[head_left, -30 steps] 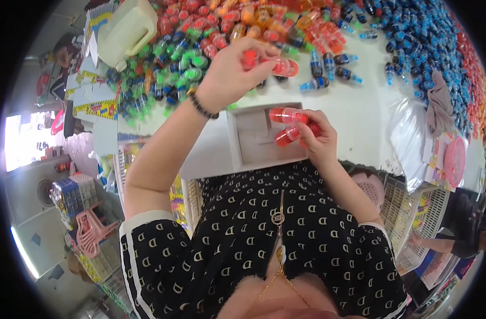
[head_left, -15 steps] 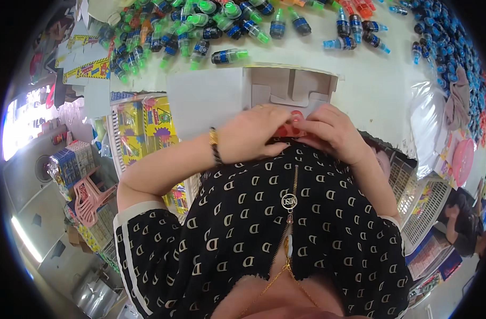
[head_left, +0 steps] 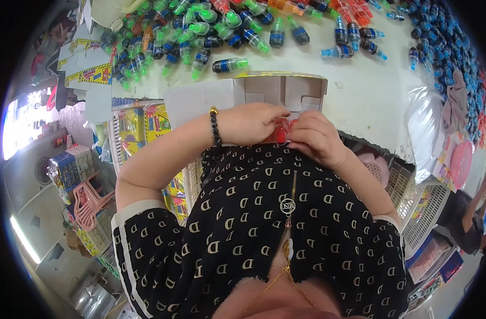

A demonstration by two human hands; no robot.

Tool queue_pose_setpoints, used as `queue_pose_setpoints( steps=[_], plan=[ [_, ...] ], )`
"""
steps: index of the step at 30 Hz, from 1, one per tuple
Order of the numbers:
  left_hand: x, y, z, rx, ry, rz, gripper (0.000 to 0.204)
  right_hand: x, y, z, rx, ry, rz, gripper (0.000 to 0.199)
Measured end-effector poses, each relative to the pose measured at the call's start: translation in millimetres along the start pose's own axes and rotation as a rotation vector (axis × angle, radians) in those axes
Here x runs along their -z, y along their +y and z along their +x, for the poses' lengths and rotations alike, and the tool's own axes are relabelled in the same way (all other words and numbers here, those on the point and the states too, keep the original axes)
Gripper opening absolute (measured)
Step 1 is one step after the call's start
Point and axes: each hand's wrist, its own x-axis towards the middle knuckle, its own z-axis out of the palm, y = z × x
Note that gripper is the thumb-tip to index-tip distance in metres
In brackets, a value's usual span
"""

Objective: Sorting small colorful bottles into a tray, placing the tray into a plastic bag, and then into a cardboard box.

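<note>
Small red plastic bottles (head_left: pixel 281 131) with clear parts sit close together at the near edge of an open white cardboard box (head_left: pixel 200 98), right in front of my body. From the left, my left hand (head_left: pixel 249 123) closes its fingers on a red bottle. My right hand (head_left: pixel 316 137) curls in from the other side, its fingers pressed on a red bottle too. Both hands partly cover the bottles, so how many there are cannot be made out. Beyond them the box shows its inner flaps.
Green-capped dark bottles (head_left: pixel 200 56) are heaped at the far left of the table (head_left: pixel 360 101). Blue-capped bottles (head_left: pixel 434 42) pile up at far right, with orange-red ones (head_left: pixel 354 11) between. Yellow printed boxes (head_left: pixel 157 125) stand in a white crate on the left. A clear plastic bag (head_left: pixel 426 125) lies at right.
My hands and the red bottles have shifted slightly left. The box has moved a little left and nearer. More of the red bottles shows between my fingers now.
</note>
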Motion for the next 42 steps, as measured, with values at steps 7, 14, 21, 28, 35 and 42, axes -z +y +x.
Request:
queue_pose_setpoints(
  steps=[7,14,21,28,35,42],
  plan=[
    [0.8,-10.0,-3.2,-0.111,0.02,-0.076,0.04,16.8,-7.5,-19.7,-0.261,-0.224,0.113,0.035],
    [56.7,23.0,-0.2,-0.151,0.108,0.039,0.033,57.9,-17.1,2.8,-0.405,-0.318,0.127,0.036],
    [160.4,10.8,93.4,-0.23,0.887,0.669,0.03,91.6,63.1,45.7,-0.553,0.409,-0.067,0.027],
    [172.0,-8.1,150.2,0.007,0.763,0.855,0.035,52.3,109.9,110.1,-0.639,0.21,-0.495,0.034],
    [189.4,2.1,106.2,-0.263,1.004,0.037,0.023,36.0,144.2,112.0,-0.531,0.212,-0.574,0.051],
    [184.9,-18.2,60.0,-0.284,0.869,-0.816,0.023,33.2,116.4,156.0,-0.907,0.007,-0.382,0.053]
  ],
)
